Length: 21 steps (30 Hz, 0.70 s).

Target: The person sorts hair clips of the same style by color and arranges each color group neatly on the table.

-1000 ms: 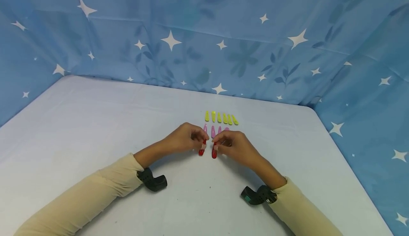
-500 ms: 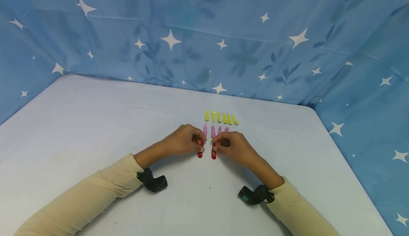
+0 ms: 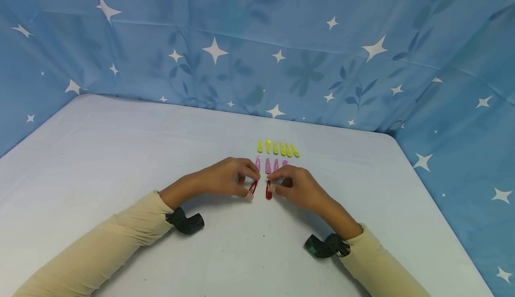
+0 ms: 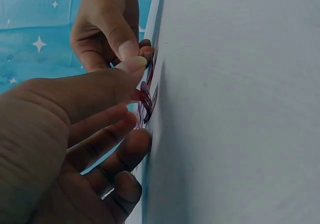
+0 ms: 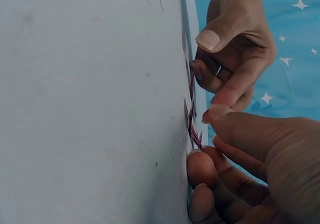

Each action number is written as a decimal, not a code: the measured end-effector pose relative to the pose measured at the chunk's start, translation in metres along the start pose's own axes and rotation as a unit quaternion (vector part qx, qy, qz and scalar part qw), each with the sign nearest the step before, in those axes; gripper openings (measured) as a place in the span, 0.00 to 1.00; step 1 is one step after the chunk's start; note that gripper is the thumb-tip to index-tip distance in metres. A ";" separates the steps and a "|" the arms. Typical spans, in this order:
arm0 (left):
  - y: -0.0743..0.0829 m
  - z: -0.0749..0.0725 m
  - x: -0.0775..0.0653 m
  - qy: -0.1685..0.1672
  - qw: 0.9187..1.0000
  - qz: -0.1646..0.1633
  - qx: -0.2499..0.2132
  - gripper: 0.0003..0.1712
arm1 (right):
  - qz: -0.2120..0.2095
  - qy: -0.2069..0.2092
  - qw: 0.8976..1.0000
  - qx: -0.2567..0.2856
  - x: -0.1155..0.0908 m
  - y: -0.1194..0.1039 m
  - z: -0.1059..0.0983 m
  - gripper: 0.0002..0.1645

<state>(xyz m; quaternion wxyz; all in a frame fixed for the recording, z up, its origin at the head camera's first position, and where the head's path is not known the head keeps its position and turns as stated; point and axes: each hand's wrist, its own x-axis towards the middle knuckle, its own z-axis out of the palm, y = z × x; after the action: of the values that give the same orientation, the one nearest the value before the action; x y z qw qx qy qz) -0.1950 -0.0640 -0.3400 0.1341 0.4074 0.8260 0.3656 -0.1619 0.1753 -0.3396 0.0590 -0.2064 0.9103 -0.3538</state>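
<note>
Two red snap hair clips lie side by side on the white table, one at each hand. My left hand (image 3: 233, 177) holds the left red hair clip (image 3: 253, 187) between thumb and fingertips, thumb at its near end and forefinger at its far end; this clip is tilted. With thumb and forefinger my right hand (image 3: 299, 184) holds the right red hair clip (image 3: 268, 190), which points straight away from me. In the wrist views both clips show edge-on, low at the tabletop, partly covered by fingers.
Beyond the hands, several pink hair clips (image 3: 268, 166) form a row, its right end partly hidden by my right hand. Behind them is a row of several yellow hair clips (image 3: 275, 147). A blue star-patterned curtain (image 3: 241, 55) borders the white table (image 3: 161, 131).
The left red clip has turned from nearly straight to slanted, and my left thumb has slid towards its near end, widening the grasp. My right hand has barely moved.
</note>
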 end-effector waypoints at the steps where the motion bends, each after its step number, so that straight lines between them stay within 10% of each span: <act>1: 0.000 0.000 -0.001 -0.010 1.000 0.006 0.000 0.23 | -0.013 -0.004 1.000 0.001 -0.001 0.001 -0.001 0.17; 21: -0.005 0.005 0.005 -0.023 0.999 -0.015 0.031 0.21 | -0.032 -0.059 0.997 -0.049 -0.001 -0.003 0.001 0.30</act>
<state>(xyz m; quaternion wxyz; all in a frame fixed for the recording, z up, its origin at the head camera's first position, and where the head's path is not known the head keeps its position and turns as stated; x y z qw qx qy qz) -0.1977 -0.0597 -0.3469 0.1457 0.4074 0.8398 0.3279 -0.1592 0.1728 -0.3386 0.0915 -0.2582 0.9144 -0.2981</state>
